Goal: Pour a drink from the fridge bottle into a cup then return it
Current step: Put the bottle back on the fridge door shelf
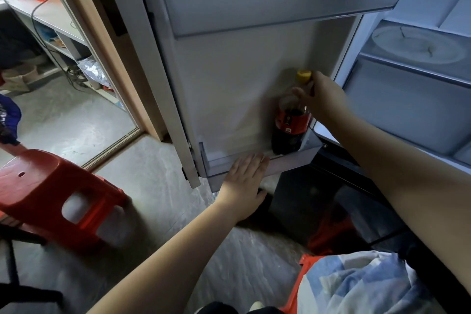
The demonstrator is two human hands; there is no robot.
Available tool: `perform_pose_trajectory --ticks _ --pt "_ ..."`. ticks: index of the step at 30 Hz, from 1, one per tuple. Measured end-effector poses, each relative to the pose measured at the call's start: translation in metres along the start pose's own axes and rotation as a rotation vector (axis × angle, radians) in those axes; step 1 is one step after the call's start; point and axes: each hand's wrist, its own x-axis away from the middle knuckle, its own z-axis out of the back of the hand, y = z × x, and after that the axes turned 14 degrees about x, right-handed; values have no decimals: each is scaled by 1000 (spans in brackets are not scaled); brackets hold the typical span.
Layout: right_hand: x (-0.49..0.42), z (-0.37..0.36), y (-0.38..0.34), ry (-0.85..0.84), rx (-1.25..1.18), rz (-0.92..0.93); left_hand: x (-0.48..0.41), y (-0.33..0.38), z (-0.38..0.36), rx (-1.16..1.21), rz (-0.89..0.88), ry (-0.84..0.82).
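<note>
One bottle (290, 122), two hands (244, 181) (323, 99), one red stool (51, 194)

**Around the fridge door**

Your bottle (290, 125) stands in the lowest bin (293, 160) of the fridge door (229, 84), at the bin's right end. Your right hand (323, 99) grips the bottle's neck. Your left hand (244, 183) lies flat on the bin's front, left of the bottle. The fridge's shelves (407, 71) lie right of the door. A stool (51, 199) sits on the floor left of the door, and a bag (356, 283) below to its right.
</note>
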Motion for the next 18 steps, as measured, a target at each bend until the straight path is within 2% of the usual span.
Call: perform_pose_trajectory --ticks 6,8,10,13,18 --pt "21 7 -8 -72 -32 -91 -1 -8 10 70 -27 -109" --pt "40 17 -18 -42 -76 -77 1 -11 18 98 -49 -129" --pt "63 30 -33 65 -99 19 6 -16 28 105 -93 -124" --pt "89 51 -61 238 58 233 19 -24 52 123 -228 53" --pt "113 88 -116 393 206 458 54 -57 112 177 -411 534"
